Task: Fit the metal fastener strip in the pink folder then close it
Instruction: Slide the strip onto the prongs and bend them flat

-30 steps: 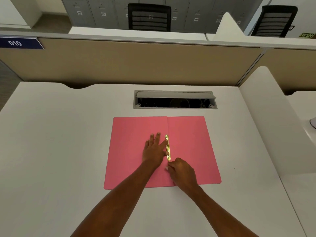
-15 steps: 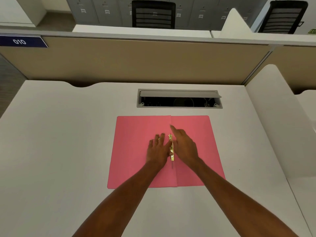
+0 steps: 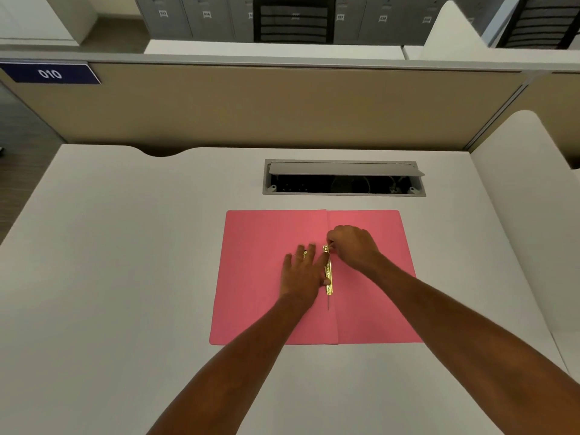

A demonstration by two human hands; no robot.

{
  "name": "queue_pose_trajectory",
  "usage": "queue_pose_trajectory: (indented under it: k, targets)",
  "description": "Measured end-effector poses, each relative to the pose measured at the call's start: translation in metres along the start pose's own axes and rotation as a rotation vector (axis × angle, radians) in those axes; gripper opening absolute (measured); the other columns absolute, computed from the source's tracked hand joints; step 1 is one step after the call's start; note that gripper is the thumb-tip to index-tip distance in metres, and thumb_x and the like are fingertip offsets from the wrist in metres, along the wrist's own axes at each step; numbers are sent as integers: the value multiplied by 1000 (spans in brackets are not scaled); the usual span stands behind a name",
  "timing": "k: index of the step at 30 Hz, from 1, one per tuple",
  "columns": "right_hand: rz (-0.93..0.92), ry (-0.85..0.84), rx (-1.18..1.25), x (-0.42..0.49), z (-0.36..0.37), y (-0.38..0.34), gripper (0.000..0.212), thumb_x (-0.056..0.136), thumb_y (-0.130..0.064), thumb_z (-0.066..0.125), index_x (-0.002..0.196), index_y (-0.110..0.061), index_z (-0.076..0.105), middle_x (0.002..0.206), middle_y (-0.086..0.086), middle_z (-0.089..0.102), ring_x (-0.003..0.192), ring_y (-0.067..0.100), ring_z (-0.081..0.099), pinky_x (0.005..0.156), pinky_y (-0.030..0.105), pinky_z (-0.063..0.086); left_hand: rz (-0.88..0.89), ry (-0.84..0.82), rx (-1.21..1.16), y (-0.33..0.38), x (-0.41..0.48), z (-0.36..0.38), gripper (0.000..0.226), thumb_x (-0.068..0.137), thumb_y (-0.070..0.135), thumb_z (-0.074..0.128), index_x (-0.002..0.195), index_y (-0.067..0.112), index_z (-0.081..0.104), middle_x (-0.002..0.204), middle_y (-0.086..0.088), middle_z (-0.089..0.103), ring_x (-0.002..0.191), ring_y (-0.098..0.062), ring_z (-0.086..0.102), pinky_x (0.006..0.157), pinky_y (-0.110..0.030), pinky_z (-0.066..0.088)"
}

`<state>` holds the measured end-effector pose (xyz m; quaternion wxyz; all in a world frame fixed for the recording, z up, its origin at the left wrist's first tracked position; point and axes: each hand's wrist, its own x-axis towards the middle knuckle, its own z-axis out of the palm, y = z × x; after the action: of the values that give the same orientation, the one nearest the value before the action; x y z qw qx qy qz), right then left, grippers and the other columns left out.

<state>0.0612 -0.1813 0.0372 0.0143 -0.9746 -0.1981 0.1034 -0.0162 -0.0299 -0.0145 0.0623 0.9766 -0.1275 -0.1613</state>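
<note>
The pink folder (image 3: pixel 257 277) lies open and flat on the white desk. A gold metal fastener strip (image 3: pixel 328 271) runs along its centre fold, with a thin prong sticking out at the near end. My left hand (image 3: pixel 303 273) rests flat on the left leaf, fingers spread, its thumb touching the strip's near part. My right hand (image 3: pixel 353 246) is curled over the strip's far end, fingertips pinching it.
An open grey cable hatch (image 3: pixel 343 178) is set into the desk (image 3: pixel 125 262) just beyond the folder. A beige partition (image 3: pixel 266 105) bounds the far edge and a white side divider (image 3: pixel 518 215) stands on the right.
My right hand has moved from the strip's near end up along it to the far end and curled onto it. My left hand has stayed pressed on the left leaf.
</note>
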Motion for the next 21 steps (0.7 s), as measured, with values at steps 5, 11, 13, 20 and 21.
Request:
queue_pose_trajectory:
  k: [5, 11, 13, 20, 21]
  targets:
    - [16, -8, -7, 6, 3, -2, 11, 94, -12, 72, 104, -14, 76, 99, 7, 75, 88, 25, 71, 77, 40, 62, 11, 13, 11, -2, 0, 4, 79, 106, 50, 55, 169, 28, 12, 179, -16, 15, 166, -43, 15, 130, -62, 25]
    - [14, -22, -1, 15, 5, -7, 10, 94, -10, 71, 102, -12, 77, 99, 8, 75, 88, 25, 71, 79, 39, 62, 13, 22, -9, -3, 0, 7, 81, 105, 49, 58, 169, 28, 14, 180, -16, 14, 166, -43, 14, 131, -63, 23]
    - [36, -27, 27, 17, 8, -6, 10, 94, -11, 71, 101, -13, 77, 99, 7, 75, 88, 25, 71, 78, 38, 61, 9, 25, -24, -2, -1, 6, 80, 105, 48, 58, 170, 28, 16, 180, -15, 14, 166, -43, 13, 131, -63, 22]
    - [286, -21, 376, 22, 16, 6, 4, 83, -14, 84, 85, -11, 81, 85, 4, 78, 78, 23, 73, 65, 31, 52, 4, 2, -36, -3, -2, 0, 75, 105, 49, 57, 168, 34, 19, 181, -13, 11, 167, -41, 10, 130, -63, 21]
    - [314, -19, 419, 22, 17, 7, 6, 82, -14, 86, 82, -11, 81, 82, 4, 78, 76, 22, 74, 64, 32, 55, 4, -3, -34, -3, -1, 0, 75, 105, 50, 57, 168, 34, 19, 181, -13, 11, 167, -40, 10, 130, -63, 21]
